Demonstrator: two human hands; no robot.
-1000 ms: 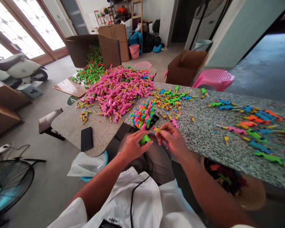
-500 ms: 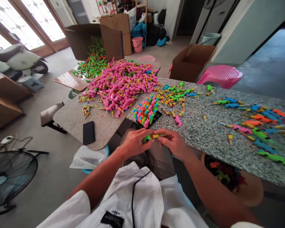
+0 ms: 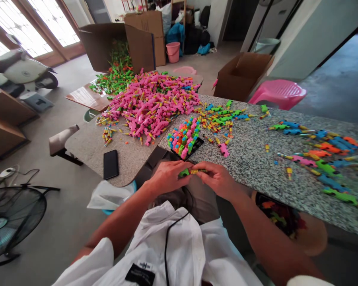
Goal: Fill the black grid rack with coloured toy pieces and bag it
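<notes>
Over my lap, just below the table edge, my left hand (image 3: 166,176) grips a small green plastic toy (image 3: 184,172) between thumb and fingers. A thin yellow tube (image 3: 195,172) extends from the toy toward the right. My right hand (image 3: 219,180) pinches the far end of this tube, and its fingertips cover part of it. Directly beyond my hands stands a black tray (image 3: 197,147) filled with upright pink, blue, green and orange pieces. A pink toy (image 3: 223,149) with yellow tubes lies right of the tray.
A large heap of pink toys (image 3: 149,103) covers the back left, beside green ones spilling from a cardboard box (image 3: 140,47). A phone (image 3: 111,164) lies front left. Coloured toys (image 3: 328,174) spread over the granite top (image 3: 247,167) at right. A pink stool (image 3: 279,94) stands behind.
My hands stay together around the green toy and tube, with the right fingers slightly farther over the tube. A small yellow-and-red piece on the granite has shifted right.
</notes>
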